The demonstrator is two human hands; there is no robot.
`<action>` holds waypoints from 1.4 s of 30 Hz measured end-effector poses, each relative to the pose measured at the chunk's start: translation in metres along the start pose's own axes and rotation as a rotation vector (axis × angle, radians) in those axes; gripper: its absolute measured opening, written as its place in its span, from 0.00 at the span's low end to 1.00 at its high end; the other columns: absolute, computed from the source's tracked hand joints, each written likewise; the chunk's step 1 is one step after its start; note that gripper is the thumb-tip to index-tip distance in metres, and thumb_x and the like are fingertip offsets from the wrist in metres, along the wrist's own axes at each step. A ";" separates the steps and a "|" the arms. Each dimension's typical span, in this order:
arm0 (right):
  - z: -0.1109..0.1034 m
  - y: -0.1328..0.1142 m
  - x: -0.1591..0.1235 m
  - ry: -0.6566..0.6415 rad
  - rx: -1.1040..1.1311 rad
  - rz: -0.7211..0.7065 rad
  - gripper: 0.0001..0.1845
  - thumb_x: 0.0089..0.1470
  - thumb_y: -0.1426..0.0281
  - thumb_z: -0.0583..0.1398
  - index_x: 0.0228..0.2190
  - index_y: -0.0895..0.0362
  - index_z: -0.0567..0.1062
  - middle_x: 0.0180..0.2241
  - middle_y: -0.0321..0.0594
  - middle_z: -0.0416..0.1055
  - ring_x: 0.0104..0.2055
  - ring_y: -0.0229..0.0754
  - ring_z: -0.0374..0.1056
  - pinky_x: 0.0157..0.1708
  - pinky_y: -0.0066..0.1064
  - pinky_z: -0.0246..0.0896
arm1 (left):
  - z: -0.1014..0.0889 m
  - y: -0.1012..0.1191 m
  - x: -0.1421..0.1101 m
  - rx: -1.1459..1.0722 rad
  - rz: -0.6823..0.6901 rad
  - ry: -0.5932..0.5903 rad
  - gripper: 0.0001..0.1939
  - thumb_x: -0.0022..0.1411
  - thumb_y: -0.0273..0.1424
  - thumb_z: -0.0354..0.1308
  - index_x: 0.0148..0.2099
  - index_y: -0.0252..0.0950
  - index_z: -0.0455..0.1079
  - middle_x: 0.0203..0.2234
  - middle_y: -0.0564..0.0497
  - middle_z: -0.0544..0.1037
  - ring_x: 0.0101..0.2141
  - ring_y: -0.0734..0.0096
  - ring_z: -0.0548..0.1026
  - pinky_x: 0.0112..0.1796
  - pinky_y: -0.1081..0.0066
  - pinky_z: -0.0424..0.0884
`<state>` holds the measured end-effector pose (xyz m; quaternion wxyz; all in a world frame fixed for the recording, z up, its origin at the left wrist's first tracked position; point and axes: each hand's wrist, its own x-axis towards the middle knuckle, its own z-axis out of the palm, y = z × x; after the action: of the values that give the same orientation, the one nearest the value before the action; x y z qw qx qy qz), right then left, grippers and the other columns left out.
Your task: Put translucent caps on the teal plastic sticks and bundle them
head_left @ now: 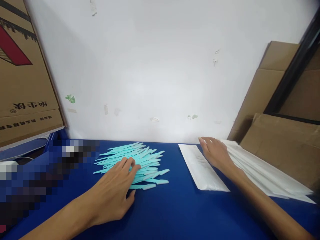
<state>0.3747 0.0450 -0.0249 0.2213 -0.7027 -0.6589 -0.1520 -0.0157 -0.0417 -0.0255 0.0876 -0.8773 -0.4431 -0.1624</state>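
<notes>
A loose pile of turquoise eyebrow razors (147, 161) lies on the blue tabletop (160, 213), their pale blade ends mostly toward the right. Over the near side of this pile rests my left hand (113, 191), fingers bent and apart, thumb low beside the closest razor. Its fingertips seem to touch the razors, though whether one is pinched is not visible. My right hand (216, 151) reaches between a single flat white packet (200, 166) and a fanned stack of white packets (262, 173). Its fingers are stretched out, with nothing visible in them.
Behind the table rises a white wall (155, 66) with bits of tape. A printed cardboard box (27, 83) stands at the left; more cardboard (282, 146) and a black bar (295, 73) are at the right. A blurred-out patch (50, 176) covers the table's left side.
</notes>
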 end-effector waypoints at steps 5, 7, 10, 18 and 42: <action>0.001 -0.006 -0.002 0.056 0.001 -0.047 0.28 0.70 0.58 0.41 0.51 0.57 0.75 0.53 0.53 0.73 0.56 0.58 0.66 0.55 0.51 0.55 | -0.006 -0.001 0.007 0.033 0.014 -0.148 0.13 0.63 0.31 0.52 0.47 0.36 0.73 0.42 0.41 0.71 0.44 0.53 0.69 0.47 0.54 0.69; 0.001 -0.009 -0.004 0.069 0.005 -0.072 0.27 0.69 0.59 0.42 0.50 0.57 0.75 0.51 0.53 0.74 0.54 0.58 0.67 0.55 0.50 0.55 | -0.007 0.001 0.009 0.068 0.031 -0.165 0.12 0.65 0.30 0.50 0.46 0.35 0.73 0.42 0.41 0.71 0.43 0.53 0.69 0.46 0.54 0.69; -0.001 -0.013 -0.006 0.090 0.017 -0.103 0.27 0.69 0.59 0.43 0.48 0.57 0.77 0.50 0.52 0.75 0.53 0.57 0.67 0.54 0.49 0.56 | -0.004 0.005 0.008 0.180 0.076 -0.188 0.12 0.65 0.27 0.49 0.43 0.34 0.73 0.40 0.39 0.72 0.42 0.50 0.70 0.44 0.51 0.69; -0.012 -0.033 -0.012 0.150 0.134 -0.189 0.26 0.69 0.59 0.44 0.46 0.56 0.77 0.49 0.50 0.74 0.53 0.56 0.67 0.56 0.49 0.56 | 0.002 0.010 0.005 0.381 0.194 -0.264 0.17 0.61 0.23 0.54 0.52 0.28 0.72 0.47 0.30 0.73 0.49 0.37 0.71 0.49 0.44 0.67; -0.040 -0.128 -0.090 -0.214 0.922 -0.385 0.17 0.69 0.59 0.52 0.55 0.48 0.70 0.48 0.40 0.73 0.51 0.47 0.68 0.52 0.40 0.61 | -0.004 0.019 0.012 -0.235 -0.018 -0.278 0.21 0.65 0.22 0.44 0.59 0.40 0.61 0.47 0.44 0.76 0.40 0.58 0.76 0.39 0.64 0.68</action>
<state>0.2428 -0.0489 -0.0217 0.4074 -0.4097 -0.7939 0.1893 0.0055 -0.0453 -0.0173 -0.0791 -0.8914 -0.4369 -0.0909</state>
